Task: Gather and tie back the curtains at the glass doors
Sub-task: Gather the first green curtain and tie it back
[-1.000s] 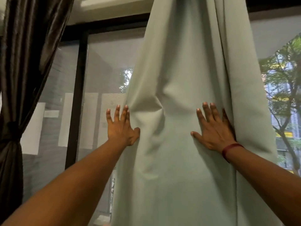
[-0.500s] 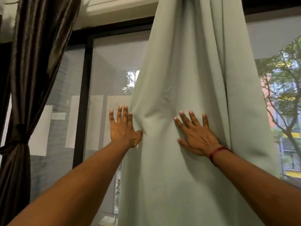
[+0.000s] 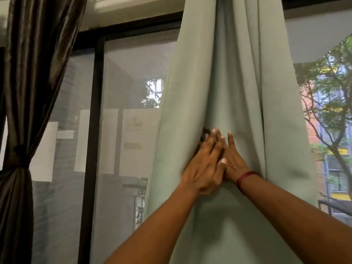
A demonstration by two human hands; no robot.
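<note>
As left hand (image 3: 202,169), right hand (image 3: 233,163) press curtain (image 3: 238,82), notice (image 3: 137,134) seemingly illegible

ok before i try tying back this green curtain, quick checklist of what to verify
1. Both hands on the green curtain: ok. The left hand overlaps the right hand at mid-fabric.
2. Fabric actually gripped: not ok. The fingers lie straight, pressing rather than curled round a bunch.
3. Full width gathered: not ok. Cloth flares wide to both sides below the hands.
4. Tie-back for this curtain at hand: cannot tell, none is in view.
5. Brown curtain done: ok, cinched by its band.
</note>
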